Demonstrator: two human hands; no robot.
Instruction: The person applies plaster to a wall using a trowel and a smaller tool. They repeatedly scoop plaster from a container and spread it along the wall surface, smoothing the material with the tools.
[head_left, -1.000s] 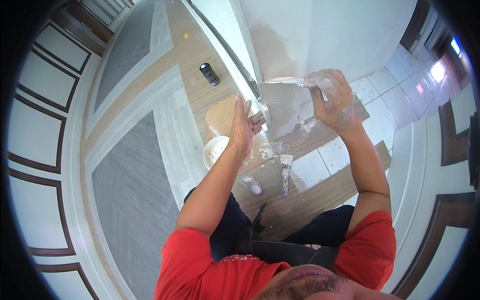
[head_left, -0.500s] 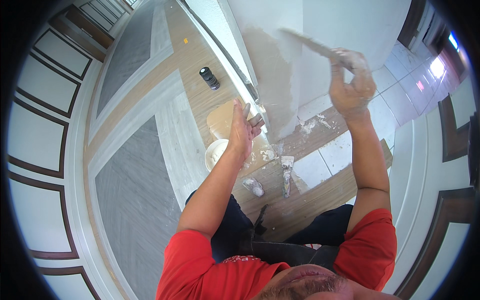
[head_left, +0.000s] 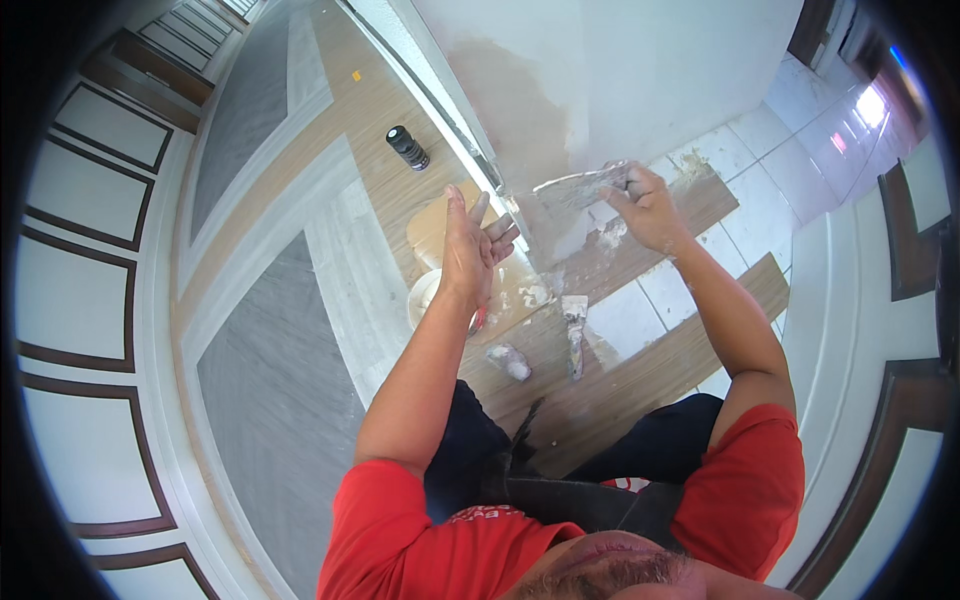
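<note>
My right hand (head_left: 640, 210) grips a putty-smeared metal spreader (head_left: 575, 182) at the foot of the plastered wall (head_left: 520, 100), near its metal-edged corner (head_left: 472, 145). My left hand (head_left: 470, 245) is open, fingers spread, beside that corner and over a tan board (head_left: 430, 226). A white bowl (head_left: 425, 295) lies partly hidden under my left wrist, a small red thing showing beside it. A putty knife (head_left: 575, 335) and a crumpled, putty-stained item (head_left: 510, 362) lie on the wood planks (head_left: 545, 400). A black bottle (head_left: 408, 148) stands behind my left hand.
Grey herringbone flooring (head_left: 270, 400) runs along my left beside panelled doors or walls (head_left: 85, 290). White tiles (head_left: 630, 325) show between loose planks on my right, with putty crumbs around. A white panelled surface (head_left: 860, 400) is at the right, and my dark-trousered knees are below.
The spreader rose up the wall half a second ago and is now lower again, near the wall's foot. My left hand has shifted slightly left, and a red thing now shows by the bowl.
</note>
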